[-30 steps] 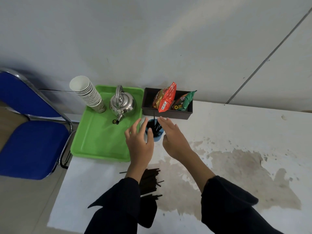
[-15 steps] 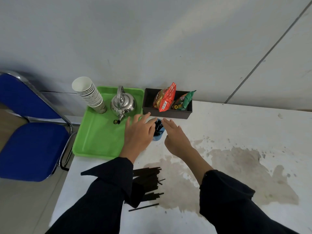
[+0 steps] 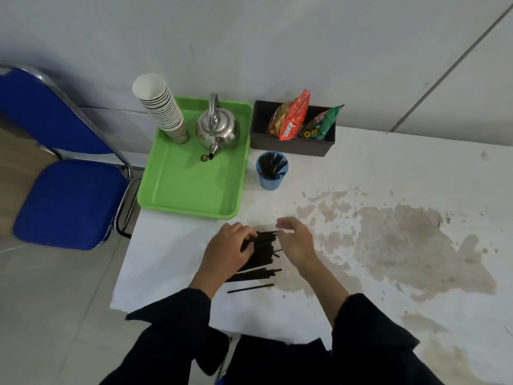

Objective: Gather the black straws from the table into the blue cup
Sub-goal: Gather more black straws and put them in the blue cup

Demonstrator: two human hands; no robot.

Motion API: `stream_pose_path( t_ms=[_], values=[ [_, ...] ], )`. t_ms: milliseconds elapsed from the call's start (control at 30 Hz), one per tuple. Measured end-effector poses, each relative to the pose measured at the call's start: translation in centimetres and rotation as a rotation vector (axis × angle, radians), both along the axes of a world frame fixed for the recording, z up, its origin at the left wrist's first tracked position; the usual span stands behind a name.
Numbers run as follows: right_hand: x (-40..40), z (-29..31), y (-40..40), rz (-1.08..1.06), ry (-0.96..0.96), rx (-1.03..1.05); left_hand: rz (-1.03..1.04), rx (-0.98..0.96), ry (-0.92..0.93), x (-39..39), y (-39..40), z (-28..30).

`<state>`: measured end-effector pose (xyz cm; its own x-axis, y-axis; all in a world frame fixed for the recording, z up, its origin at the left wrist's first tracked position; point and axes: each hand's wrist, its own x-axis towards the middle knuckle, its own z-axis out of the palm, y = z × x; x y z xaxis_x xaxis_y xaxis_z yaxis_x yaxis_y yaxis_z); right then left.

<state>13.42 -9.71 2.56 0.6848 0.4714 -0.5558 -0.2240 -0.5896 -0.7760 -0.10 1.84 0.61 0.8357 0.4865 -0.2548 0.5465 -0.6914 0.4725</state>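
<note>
black straws [image 3: 259, 252] — loose pile on table | blue cup [image 3: 271, 170] — upright, holding several straws

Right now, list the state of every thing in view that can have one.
blue cup: upright, partly filled with straws
loose straws: lying in a pile on the table
left hand: fingers curled onto the pile
right hand: open beside the pile
kettle: upright, lidded, on the green tray
paper cups: stacked, leaning
snack box: open, holding packets

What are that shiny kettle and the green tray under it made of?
The silver kettle looks like polished metal, probably stainless steel: its body mirrors the surroundings. The bright green tray seems to be moulded plastic, with a smooth, slightly glossy surface and rounded rim.
</note>
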Motion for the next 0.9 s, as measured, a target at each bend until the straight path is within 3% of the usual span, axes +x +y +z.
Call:
stream_pose_path(
  t_ms=[167,900],
  values=[
    [-1.1,-1.5,-1.0,-0.022,0.181,-0.070,-0.058,0.028,0.199,-0.5,-1.8,-2.1],
    [-0.6,-1.2,-2.3,-0.069,0.221,-0.108,-0.171,0.173,0.189,-0.2,-2.6,-2.8]
  ],
)
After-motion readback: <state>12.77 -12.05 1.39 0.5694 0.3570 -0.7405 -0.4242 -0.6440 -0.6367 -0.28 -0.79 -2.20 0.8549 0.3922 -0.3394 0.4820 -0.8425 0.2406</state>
